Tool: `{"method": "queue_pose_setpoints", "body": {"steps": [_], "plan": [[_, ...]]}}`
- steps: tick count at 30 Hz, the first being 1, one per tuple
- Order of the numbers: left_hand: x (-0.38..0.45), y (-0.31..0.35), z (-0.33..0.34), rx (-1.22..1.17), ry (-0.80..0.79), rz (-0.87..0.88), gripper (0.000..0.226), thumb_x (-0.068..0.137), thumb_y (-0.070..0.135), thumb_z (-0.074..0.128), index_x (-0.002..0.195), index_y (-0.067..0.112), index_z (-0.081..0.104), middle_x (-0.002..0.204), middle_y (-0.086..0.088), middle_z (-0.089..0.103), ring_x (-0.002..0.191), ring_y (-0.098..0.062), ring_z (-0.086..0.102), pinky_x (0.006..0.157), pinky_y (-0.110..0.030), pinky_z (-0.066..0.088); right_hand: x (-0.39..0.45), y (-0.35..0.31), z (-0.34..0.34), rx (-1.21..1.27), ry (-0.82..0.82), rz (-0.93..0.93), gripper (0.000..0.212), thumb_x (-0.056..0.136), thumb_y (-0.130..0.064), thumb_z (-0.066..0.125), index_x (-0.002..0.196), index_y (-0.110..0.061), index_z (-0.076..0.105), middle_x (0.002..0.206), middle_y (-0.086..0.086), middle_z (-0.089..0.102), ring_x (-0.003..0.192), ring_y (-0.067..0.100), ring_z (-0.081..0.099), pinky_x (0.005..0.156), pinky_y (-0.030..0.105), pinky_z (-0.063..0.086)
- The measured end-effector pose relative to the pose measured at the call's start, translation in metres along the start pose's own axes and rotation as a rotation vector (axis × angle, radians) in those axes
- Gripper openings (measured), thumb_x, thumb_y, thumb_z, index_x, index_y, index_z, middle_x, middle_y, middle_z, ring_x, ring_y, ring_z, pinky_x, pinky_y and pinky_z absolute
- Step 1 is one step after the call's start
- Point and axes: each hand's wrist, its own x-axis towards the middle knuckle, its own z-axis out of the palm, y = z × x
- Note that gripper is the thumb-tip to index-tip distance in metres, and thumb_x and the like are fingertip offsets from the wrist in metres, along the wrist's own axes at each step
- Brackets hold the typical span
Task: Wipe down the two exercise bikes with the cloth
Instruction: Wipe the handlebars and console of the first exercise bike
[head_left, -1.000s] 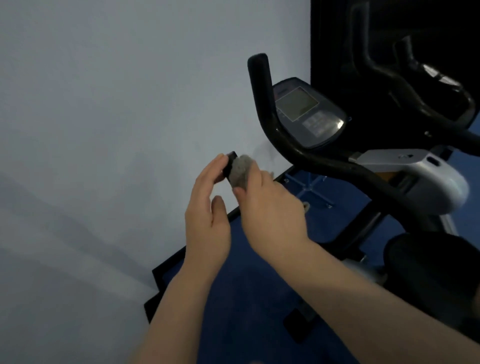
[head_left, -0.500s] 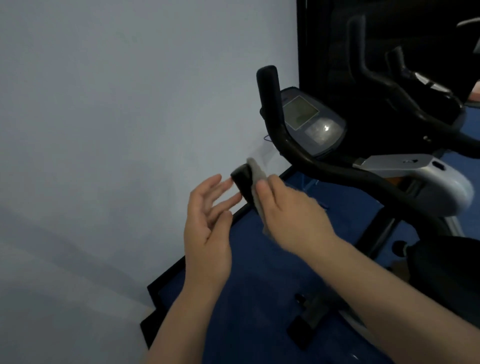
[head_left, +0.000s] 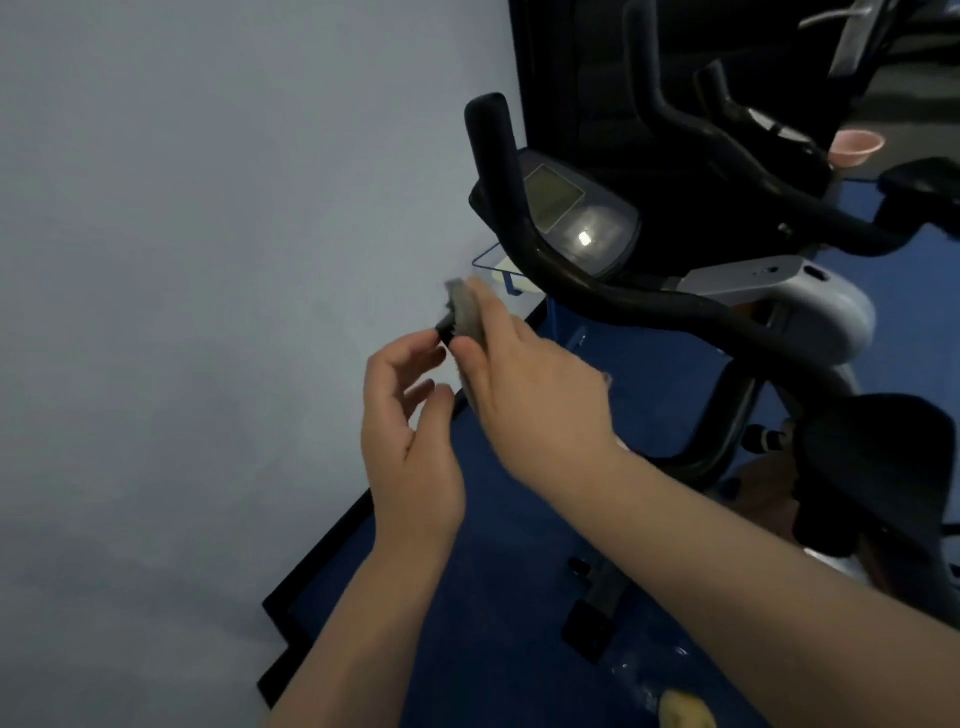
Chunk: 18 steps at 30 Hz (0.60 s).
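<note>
Right hand (head_left: 530, 384) wrapping grey cloth (head_left: 467, 317) round black handlebar tip (head_left: 445, 327), left hand (head_left: 410, 431) just beside it, fingers loosely curled, holding nothing, bike (head_left: 649, 301) beyond.

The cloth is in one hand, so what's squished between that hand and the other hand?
In the head view, the black handlebar end sticks out between them. The right hand presses the grey cloth round it, and the left hand sits just beside its tip.
</note>
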Motion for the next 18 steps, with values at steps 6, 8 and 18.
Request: {"method": "queue_pose_setpoints", "body": {"steps": [6, 8, 18], "plan": [[-0.003, -0.007, 0.012, 0.194, -0.012, 0.283, 0.036, 0.093, -0.002, 0.047, 0.123, 0.014, 0.057, 0.141, -0.002, 0.047, 0.136, -0.012, 0.039, 0.111, -0.023, 0.031, -0.062, 0.051, -0.013, 0.038, 0.101, 0.011, 0.050, 0.097, -0.050, 0.024, 0.130, -0.028, 0.055, 0.098, -0.007, 0.064, 0.079, 0.015, 0.062, 0.057, 0.028, 0.043], [-0.005, -0.010, 0.022, 0.271, -0.080, 0.375, 0.032, 0.095, 0.001, 0.048, 0.122, 0.013, 0.059, 0.142, -0.003, 0.048, 0.142, -0.016, 0.029, 0.114, -0.024, 0.024, -0.066, 0.063, -0.012, 0.197, 0.139, 0.085, 0.048, 0.097, -0.051, 0.023, 0.109, -0.026, 0.063, 0.086, -0.009, 0.064, 0.072, 0.012, 0.060, 0.056, 0.029, 0.041], [-0.023, -0.039, 0.047, 0.562, -0.137, 0.422, 0.033, 0.104, 0.025, 0.029, 0.117, 0.021, 0.060, 0.158, -0.004, 0.029, 0.149, -0.029, -0.011, 0.115, -0.062, 0.003, -0.098, 0.084, -0.002, 0.026, 0.390, 0.140, 0.034, 0.099, -0.026, 0.039, 0.104, -0.010, 0.069, 0.106, 0.005, 0.064, 0.099, 0.023, 0.053, 0.096, 0.041, 0.040]]}}
